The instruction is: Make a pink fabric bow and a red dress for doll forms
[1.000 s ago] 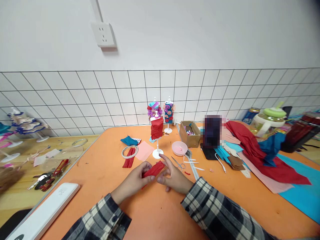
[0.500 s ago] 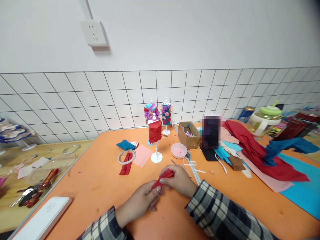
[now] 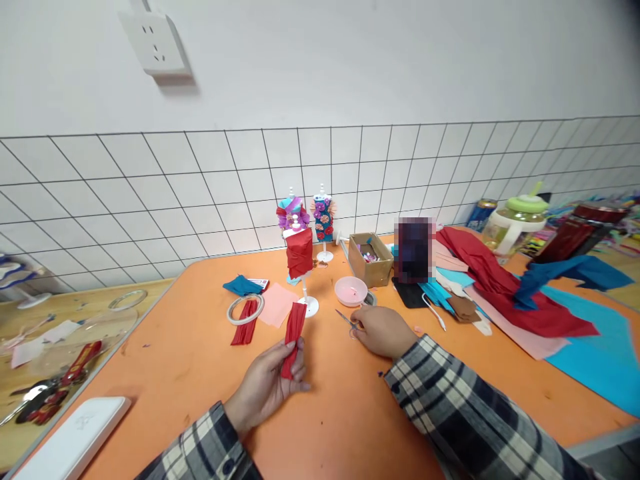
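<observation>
My left hand (image 3: 267, 383) pinches a strip of pleated red crepe paper (image 3: 295, 331), which stands up from the fingers. My right hand (image 3: 385, 331) is lowered onto the table, its curled fingers on a small pair of scissors (image 3: 343, 317) whose pointed end sticks out to the left. Part of the handles is hidden under the fingers. Just beyond the paper strip stands a small white dress-form stand (image 3: 309, 307) with a red wrapped bodice (image 3: 299, 253). A second pleated red strip (image 3: 245, 327) lies to the left under a white ring (image 3: 230, 310).
Behind are two decorated mini dress forms (image 3: 324, 220). A pink bowl (image 3: 351, 291), cardboard box (image 3: 375, 267) and blurred phone-like screen (image 3: 414, 250) stand nearby. Coloured paper sheets (image 3: 560, 320) cover the right side; a white power bank (image 3: 80, 437) lies at front left.
My right hand has let go of the red paper and moved right to the scissors. My left hand keeps the paper, now turned upright and shifted left. The view has shifted slightly.
</observation>
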A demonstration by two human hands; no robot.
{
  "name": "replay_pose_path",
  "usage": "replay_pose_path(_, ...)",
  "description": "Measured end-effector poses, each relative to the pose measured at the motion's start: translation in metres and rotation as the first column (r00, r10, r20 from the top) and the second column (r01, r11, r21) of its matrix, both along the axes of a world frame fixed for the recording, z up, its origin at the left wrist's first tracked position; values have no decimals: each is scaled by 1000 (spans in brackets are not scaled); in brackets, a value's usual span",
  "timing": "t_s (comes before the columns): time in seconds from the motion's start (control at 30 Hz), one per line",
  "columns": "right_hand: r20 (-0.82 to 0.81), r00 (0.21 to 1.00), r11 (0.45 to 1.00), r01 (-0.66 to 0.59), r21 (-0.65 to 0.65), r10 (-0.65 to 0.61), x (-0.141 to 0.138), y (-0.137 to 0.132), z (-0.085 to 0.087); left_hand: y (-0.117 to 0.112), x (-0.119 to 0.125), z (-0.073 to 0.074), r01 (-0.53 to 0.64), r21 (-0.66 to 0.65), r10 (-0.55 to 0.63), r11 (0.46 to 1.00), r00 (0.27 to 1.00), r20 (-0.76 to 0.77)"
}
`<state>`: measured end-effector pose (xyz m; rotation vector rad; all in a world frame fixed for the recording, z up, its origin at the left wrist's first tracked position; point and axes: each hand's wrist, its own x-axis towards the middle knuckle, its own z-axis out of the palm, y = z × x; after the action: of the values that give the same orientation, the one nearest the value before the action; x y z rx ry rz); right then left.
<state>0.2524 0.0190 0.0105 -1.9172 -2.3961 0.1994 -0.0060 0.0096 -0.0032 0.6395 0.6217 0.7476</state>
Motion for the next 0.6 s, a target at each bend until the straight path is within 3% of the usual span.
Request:
replay_pose_path(0.13,82,996,999,27,-25,-24,-20,-4,-1,17,3,-12,102,-41,-97,994,989,112)
replay_pose_path(0.23,107,993,999,46,-27,-43,-30,-5,0,27,4,-12,175,-37,-168,984,976,138)
replay_pose_path(0.4,78,993,996,84,25,-85,-31,-4,-3,30,5,-9,-22,69,14,997,993,116)
replay_pose_path(0.6,-104,993,991,67,113,-55,-27,-3,-9,24,3,-9,-188,243,193,952,981,5)
